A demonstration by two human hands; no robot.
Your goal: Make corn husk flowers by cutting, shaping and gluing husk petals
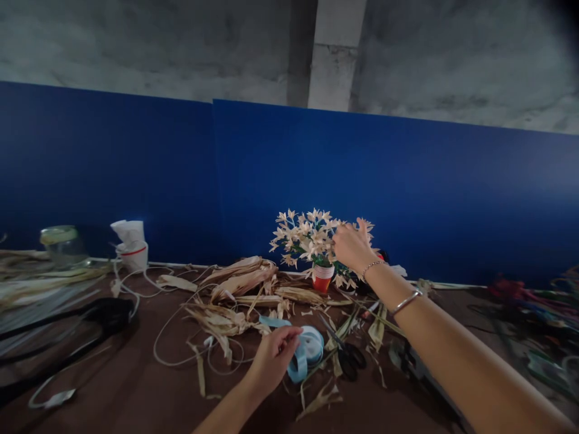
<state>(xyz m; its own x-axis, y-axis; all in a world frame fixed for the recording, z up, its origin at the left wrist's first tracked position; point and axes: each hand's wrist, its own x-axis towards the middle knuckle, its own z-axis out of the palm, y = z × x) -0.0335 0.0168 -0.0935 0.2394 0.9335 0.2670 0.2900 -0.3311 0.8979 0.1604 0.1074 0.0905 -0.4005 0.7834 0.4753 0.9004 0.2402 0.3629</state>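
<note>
Hands (353, 246) at flowers (312, 242) and ribbon (313, 345)

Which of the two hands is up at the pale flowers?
The right hand, with a silver bangle on its forearm; the left hand is lower, at the blue ribbon.

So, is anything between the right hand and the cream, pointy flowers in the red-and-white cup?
Nothing visible stands between them: the right hand is at the right side of the cream, pointy flowers, hiding some from view.

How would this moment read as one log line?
left hand: beside blue ribbon roll, contact unclear; right hand: at pale flowers, grip hidden; flowers: in red-and-white cup; nearby: scissors, dried husks
</note>
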